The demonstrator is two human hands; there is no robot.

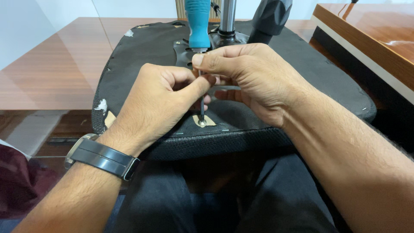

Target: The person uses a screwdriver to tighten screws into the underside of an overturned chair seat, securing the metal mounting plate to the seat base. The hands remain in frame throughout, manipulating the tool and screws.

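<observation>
An upturned black office chair seat rests on my lap, its underside facing up. A screwdriver with a turquoise handle stands upright on it. Its thin metal shaft runs down to a screw set in a tan patch near the seat's front edge. My left hand pinches the shaft from the left, with a dark watch on its wrist. My right hand grips the shaft just under the handle from the right. The fingertips of both hands meet around the shaft.
The chair's metal column and a black armrest part rise behind the hands. A wooden table lies to the left and a wooden desk edge to the right. A dark red cloth sits at lower left.
</observation>
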